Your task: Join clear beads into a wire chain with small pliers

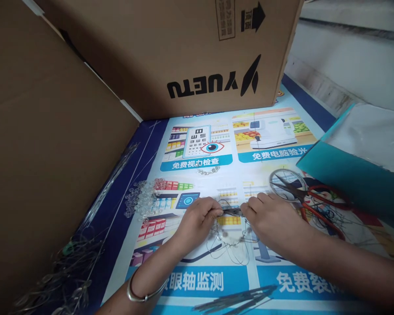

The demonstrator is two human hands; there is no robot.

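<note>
Left hand (201,218) and right hand (265,215) pinch one dark bundle (232,211) between them.
The left grips its left end, the right its right end; it seems to be wire, though blur leaves doubt. One beaded loop (230,243) lies just below. One pair of scissors (302,195) lies beyond the right forearm, one clear bead heap (142,200) beyond the left.

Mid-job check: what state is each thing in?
Left hand: closed on thin dark piece
Right hand: closed on same piece
Red-handled scissors: lying, blades slightly apart
Clear beads: loose, heaped
Short bead string: lying curved
Dark strips: lying, fanned
Cardboard: standing, print upside down
Bracelet: worn, left wrist
</note>
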